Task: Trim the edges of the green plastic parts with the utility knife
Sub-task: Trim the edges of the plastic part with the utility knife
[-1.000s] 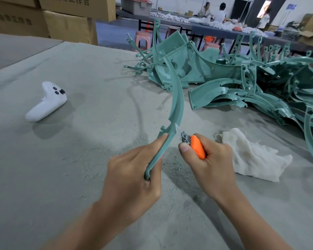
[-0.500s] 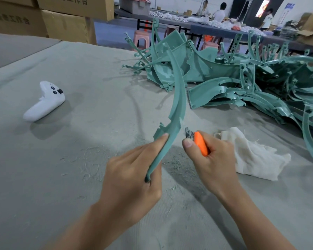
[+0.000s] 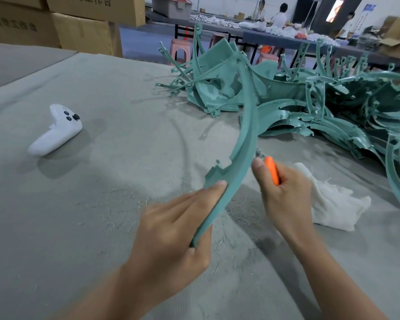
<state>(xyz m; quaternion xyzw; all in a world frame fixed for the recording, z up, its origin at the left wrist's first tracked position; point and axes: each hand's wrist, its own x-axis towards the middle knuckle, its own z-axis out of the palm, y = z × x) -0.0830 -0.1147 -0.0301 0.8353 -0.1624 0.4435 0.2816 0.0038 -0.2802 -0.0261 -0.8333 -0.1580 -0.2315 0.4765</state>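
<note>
One curved green part point(image 3: 245, 139) at frame centre, held above the worktop point(image 3: 102, 204).
Our left hand point(image 3: 171, 229) grips its lower end; our right hand point(image 3: 284, 197) clenches one orange utility knife point(image 3: 271, 169), blade blurred. One controller point(image 3: 56, 132), one cloth point(image 3: 333, 209); pile point(image 3: 310, 107) upper right tangled, uncountable.

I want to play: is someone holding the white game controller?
No, the white controller lies alone on the table; the left hand holds a green part, the right hand the knife.

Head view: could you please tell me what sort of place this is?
Probably a factory finishing workshop: a heap of green plastic parts on the grey worktable, stacked cardboard cartons behind, and other people at a long table.
</note>
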